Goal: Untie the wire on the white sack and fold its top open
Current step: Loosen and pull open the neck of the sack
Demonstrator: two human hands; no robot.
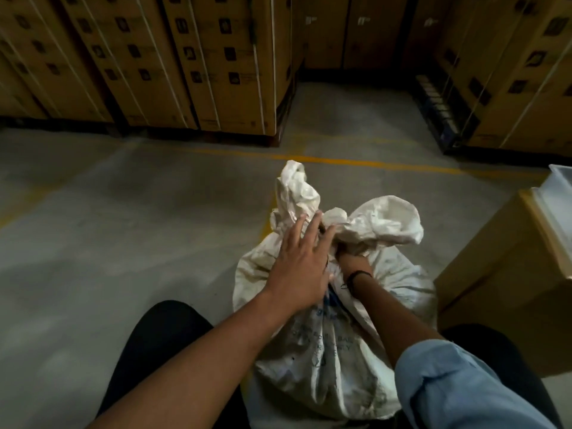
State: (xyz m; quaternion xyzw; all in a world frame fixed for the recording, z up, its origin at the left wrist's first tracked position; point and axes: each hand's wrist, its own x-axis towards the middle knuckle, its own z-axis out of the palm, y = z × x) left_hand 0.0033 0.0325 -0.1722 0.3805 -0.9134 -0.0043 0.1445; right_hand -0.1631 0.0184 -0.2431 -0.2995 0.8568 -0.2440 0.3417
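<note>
A white woven sack [322, 351] with faded blue print stands on the floor between my knees. Its bunched top [380, 224] flares out above a tight neck. My left hand [297, 261] lies flat on the sack's left shoulder, fingers spread and pointing at the neck. My right hand [349, 255] reaches in at the neck from the right; its fingers are hidden under the folds of cloth and seem to grip there. A dark band sits on that wrist. The wire itself is not visible.
Strapped stacks of brown cartons [173, 57] on pallets line the far side, with a gap between them. A yellow line [340, 161] crosses the grey concrete floor. A cardboard box [507, 274] with a white lid stands close on the right.
</note>
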